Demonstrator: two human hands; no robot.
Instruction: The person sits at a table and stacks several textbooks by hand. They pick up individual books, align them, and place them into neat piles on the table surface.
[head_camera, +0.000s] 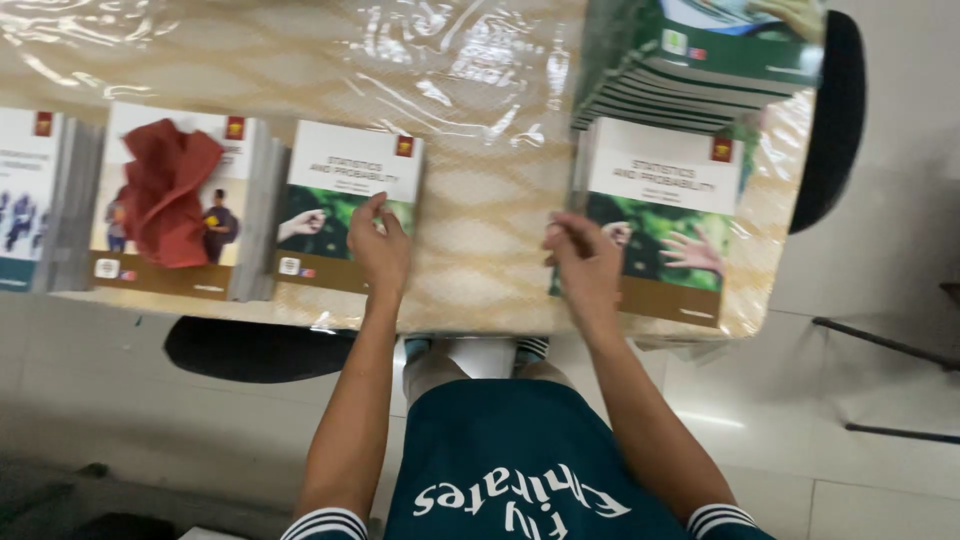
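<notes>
On the worktop (480, 260), far left, a book pile (30, 200) sits beside a stack (180, 215) topped by a red rag (165, 190). Next, the left hand (380, 245) rests with loosely curled fingers on a green book (350, 195). Further right, the right hand (585, 262), fingers bunched, touches another green stack (665, 215) below a fanned pile (700, 70).

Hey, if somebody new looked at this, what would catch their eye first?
Probably the crumpled red cloth lying on the book stack left of centre. Next, the two hands: the left hand rests on a green-and-white book, the right hand at the edge of a matching book stack, on a plastic-covered table.
</notes>
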